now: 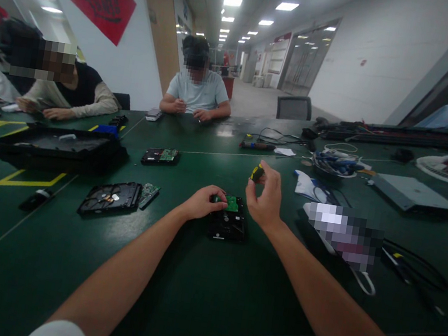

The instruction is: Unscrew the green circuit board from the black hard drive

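Note:
A black hard drive [228, 227] lies flat on the green tabletop in front of me, with a green circuit board [234, 204] at its far end. My left hand [206, 203] grips the drive's far left side, the thumb over the board's edge. Raised just above and to the right of the drive, my right hand [265, 195] pinches a small screwdriver [256, 172] by its yellow-and-black handle; its shaft cannot be made out. To the left lie another hard drive [110, 198] and a loose circuit board [148, 195].
A further drive [160, 156] lies beyond. At left stands a black tray [59, 143]. On the right are a cable bundle [336, 163], a silver metal box [417, 194] and a black cable [419, 267]. Co-workers [197, 94] sit across the table.

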Demonstrator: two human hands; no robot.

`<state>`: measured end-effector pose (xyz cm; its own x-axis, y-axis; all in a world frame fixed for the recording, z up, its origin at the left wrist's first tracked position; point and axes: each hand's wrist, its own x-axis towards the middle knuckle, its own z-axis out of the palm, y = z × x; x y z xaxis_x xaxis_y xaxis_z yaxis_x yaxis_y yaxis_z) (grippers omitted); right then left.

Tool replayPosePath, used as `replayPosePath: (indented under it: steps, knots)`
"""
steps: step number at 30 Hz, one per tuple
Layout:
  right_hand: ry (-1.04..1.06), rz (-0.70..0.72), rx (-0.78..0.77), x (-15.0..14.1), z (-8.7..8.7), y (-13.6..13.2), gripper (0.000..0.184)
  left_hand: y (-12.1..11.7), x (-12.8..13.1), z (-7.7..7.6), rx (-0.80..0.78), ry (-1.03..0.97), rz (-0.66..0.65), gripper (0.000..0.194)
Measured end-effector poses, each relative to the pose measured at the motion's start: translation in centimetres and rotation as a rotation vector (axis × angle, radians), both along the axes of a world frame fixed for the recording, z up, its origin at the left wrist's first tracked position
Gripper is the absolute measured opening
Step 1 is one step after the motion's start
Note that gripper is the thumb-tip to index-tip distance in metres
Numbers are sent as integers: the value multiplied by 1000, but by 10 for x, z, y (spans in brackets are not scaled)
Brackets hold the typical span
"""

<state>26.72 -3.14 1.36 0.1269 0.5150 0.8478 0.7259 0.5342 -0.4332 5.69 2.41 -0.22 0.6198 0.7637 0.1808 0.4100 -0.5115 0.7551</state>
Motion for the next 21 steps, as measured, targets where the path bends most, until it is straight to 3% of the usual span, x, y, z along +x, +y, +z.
replayPosePath:
  steps: [6, 11, 14, 16, 19, 21]
  knots:
    - [126, -120, -176, 14, 14, -2, 40, -1, 0, 1, -1, 0, 2, 14]
    - [214, -177, -706, 32, 16, 3, 38, 3, -1, -7, -35, -24, 39, 19]
    - [158, -162, -883, 41, 12, 2, 25, 5, 1, -10, -35, -51, 167, 30]
    - [142, -38, -1055, 42, 9, 0, 19, 3, 4, -7, -16, -12, 311, 39]
    - [118, 61, -1155, 41, 4, -2, 18, -10, 10, 6, 91, 185, 466, 56]
    - [95, 57, -1170, 42, 1, 0, 17, -27, 16, 15, 133, 268, 502, 71]
